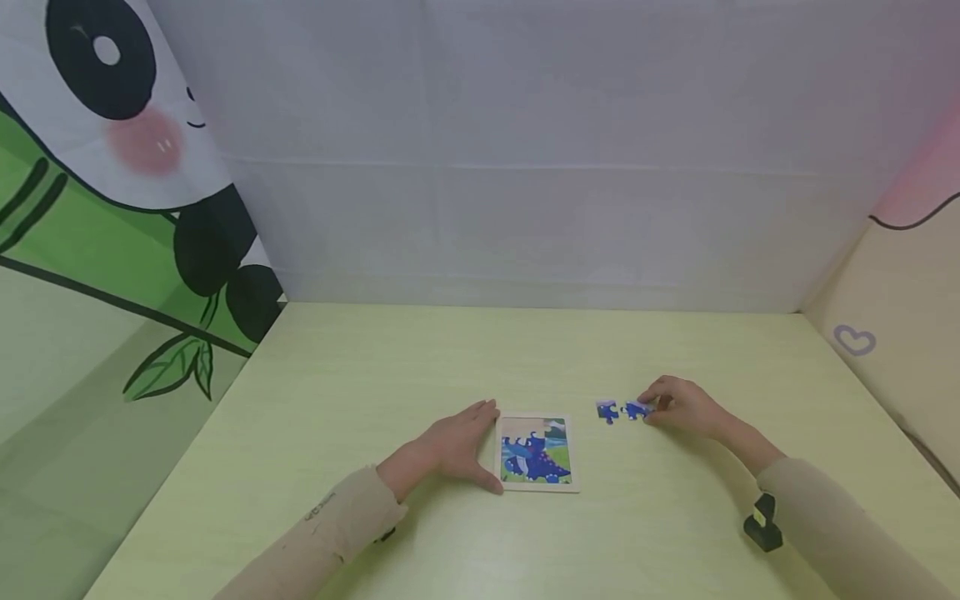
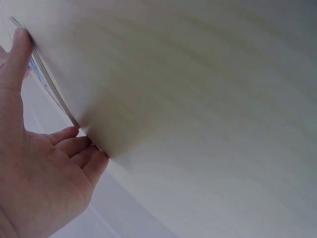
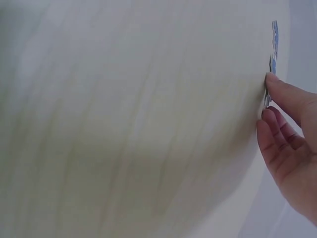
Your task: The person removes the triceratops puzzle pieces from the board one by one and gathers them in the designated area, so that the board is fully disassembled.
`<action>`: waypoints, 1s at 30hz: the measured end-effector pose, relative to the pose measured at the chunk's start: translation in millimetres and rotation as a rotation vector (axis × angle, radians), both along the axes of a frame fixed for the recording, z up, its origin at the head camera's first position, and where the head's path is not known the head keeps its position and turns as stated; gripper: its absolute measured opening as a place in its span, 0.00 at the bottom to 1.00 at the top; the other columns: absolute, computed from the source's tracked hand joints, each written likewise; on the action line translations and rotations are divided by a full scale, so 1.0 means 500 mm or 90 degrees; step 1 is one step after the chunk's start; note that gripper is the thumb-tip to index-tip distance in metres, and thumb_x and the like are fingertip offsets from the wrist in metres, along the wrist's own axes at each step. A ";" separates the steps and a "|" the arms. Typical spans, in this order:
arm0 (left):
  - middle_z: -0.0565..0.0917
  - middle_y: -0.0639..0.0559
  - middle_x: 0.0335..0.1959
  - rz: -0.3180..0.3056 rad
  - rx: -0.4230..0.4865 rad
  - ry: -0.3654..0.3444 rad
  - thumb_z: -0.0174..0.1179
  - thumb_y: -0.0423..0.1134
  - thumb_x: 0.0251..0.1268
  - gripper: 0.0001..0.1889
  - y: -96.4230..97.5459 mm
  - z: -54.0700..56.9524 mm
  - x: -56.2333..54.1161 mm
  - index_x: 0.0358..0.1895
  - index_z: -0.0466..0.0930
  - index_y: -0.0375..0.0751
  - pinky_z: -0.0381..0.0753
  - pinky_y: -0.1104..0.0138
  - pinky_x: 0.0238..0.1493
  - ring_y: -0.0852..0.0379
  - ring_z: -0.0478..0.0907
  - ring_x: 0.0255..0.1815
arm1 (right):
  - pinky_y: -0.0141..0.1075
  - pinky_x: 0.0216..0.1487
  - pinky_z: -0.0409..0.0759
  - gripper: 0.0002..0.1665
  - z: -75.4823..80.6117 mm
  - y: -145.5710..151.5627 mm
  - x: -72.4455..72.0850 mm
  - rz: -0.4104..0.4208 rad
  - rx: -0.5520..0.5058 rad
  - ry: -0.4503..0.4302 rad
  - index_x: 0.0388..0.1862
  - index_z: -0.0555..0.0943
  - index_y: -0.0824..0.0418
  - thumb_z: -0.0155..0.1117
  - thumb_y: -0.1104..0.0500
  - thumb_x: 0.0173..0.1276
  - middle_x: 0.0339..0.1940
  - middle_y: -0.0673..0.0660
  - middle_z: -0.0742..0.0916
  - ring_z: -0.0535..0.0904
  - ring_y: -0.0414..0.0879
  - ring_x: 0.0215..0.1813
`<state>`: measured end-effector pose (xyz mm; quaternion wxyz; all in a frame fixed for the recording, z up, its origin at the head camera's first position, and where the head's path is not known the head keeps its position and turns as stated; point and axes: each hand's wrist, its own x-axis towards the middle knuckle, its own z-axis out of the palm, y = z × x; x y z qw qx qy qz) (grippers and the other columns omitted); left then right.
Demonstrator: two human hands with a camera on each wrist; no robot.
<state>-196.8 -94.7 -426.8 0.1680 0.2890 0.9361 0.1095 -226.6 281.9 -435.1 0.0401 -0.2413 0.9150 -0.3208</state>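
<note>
A jigsaw puzzle board [image 1: 536, 454] with a pale frame and a blue dinosaur picture lies on the table. Along its upper part, a plain beige area shows beside the picture. My left hand [image 1: 459, 446] touches the board's left edge, thumb at the lower corner and straight fingers near the upper one. To the right of the board, my right hand [image 1: 686, 406] pinches a blue puzzle piece [image 1: 636, 410] between thumb and fingers, partly covering it. Another blue puzzle piece [image 1: 607, 411] lies just left of that one. The right wrist view shows both pieces edge-on.
The pale wooden table [image 1: 375, 358] reaches back to a plain grey-white cloth wall [image 1: 525, 225]. A panda print panel [image 1: 150, 200] stands at the left, and a beige panel [image 1: 900, 350] with a heart borders the right side.
</note>
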 end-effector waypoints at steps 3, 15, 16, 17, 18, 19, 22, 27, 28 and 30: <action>0.50 0.44 0.72 -0.001 -0.002 0.003 0.64 0.70 0.34 0.60 0.000 -0.002 0.000 0.70 0.49 0.38 0.55 0.57 0.68 0.49 0.46 0.72 | 0.29 0.32 0.77 0.15 0.001 0.001 0.001 -0.013 0.000 -0.020 0.39 0.81 0.71 0.68 0.66 0.52 0.36 0.59 0.81 0.76 0.44 0.33; 0.50 0.45 0.72 0.000 -0.002 0.005 0.63 0.71 0.33 0.61 -0.002 -0.005 -0.001 0.70 0.49 0.39 0.54 0.57 0.68 0.49 0.45 0.72 | 0.29 0.31 0.76 0.16 -0.001 0.001 0.000 -0.025 0.000 -0.039 0.41 0.80 0.71 0.68 0.67 0.52 0.36 0.59 0.81 0.75 0.46 0.35; 0.50 0.45 0.72 0.000 0.000 0.004 0.63 0.71 0.33 0.61 -0.002 -0.005 -0.001 0.70 0.49 0.38 0.54 0.57 0.68 0.49 0.46 0.72 | 0.29 0.31 0.76 0.16 -0.001 0.001 0.000 -0.024 -0.001 -0.040 0.41 0.80 0.71 0.68 0.67 0.52 0.36 0.59 0.81 0.75 0.46 0.35; 0.50 0.45 0.72 0.001 -0.001 0.003 0.63 0.71 0.34 0.60 -0.002 -0.004 -0.001 0.70 0.49 0.38 0.55 0.57 0.68 0.49 0.46 0.72 | 0.29 0.31 0.76 0.16 -0.001 0.001 -0.001 -0.025 -0.002 -0.042 0.41 0.80 0.71 0.68 0.66 0.52 0.36 0.59 0.81 0.75 0.46 0.35; 0.50 0.45 0.72 0.001 -0.002 0.002 0.63 0.70 0.34 0.60 -0.002 -0.003 0.000 0.70 0.49 0.38 0.54 0.57 0.68 0.49 0.45 0.72 | 0.29 0.31 0.76 0.16 -0.002 0.001 -0.001 -0.025 -0.003 -0.044 0.41 0.80 0.71 0.68 0.66 0.52 0.36 0.59 0.81 0.75 0.46 0.35; 0.50 0.45 0.72 0.002 -0.002 0.001 0.64 0.70 0.34 0.60 -0.002 -0.002 0.000 0.70 0.49 0.38 0.54 0.57 0.68 0.49 0.45 0.72 | 0.29 0.31 0.76 0.16 -0.002 0.001 -0.002 -0.025 -0.004 -0.046 0.41 0.80 0.71 0.68 0.66 0.52 0.36 0.59 0.81 0.75 0.46 0.35; 0.50 0.45 0.72 0.005 -0.003 -0.001 0.64 0.70 0.35 0.60 -0.001 -0.001 0.001 0.70 0.49 0.39 0.54 0.57 0.68 0.49 0.45 0.72 | 0.30 0.33 0.76 0.16 -0.003 0.002 -0.004 -0.024 -0.005 -0.052 0.41 0.80 0.71 0.68 0.66 0.52 0.37 0.59 0.81 0.75 0.47 0.36; 0.51 0.45 0.72 0.007 0.002 0.001 0.65 0.69 0.34 0.60 -0.001 0.000 0.001 0.70 0.50 0.38 0.55 0.57 0.68 0.49 0.46 0.72 | 0.31 0.33 0.73 0.19 0.000 0.001 -0.005 -0.029 0.015 -0.047 0.43 0.80 0.70 0.69 0.64 0.51 0.37 0.58 0.81 0.72 0.46 0.36; 0.51 0.45 0.72 0.006 0.003 0.003 0.65 0.69 0.34 0.60 0.000 0.000 0.001 0.70 0.50 0.38 0.55 0.57 0.68 0.49 0.46 0.72 | 0.31 0.33 0.72 0.20 0.001 0.000 -0.006 -0.033 0.020 -0.042 0.44 0.80 0.70 0.70 0.64 0.51 0.37 0.57 0.81 0.72 0.46 0.36; 0.51 0.44 0.71 0.004 0.006 0.003 0.65 0.69 0.34 0.60 0.000 0.001 0.002 0.70 0.50 0.38 0.56 0.57 0.68 0.49 0.46 0.72 | 0.31 0.33 0.71 0.22 0.003 -0.003 -0.006 -0.041 0.029 -0.031 0.44 0.80 0.70 0.71 0.62 0.50 0.37 0.57 0.81 0.71 0.46 0.36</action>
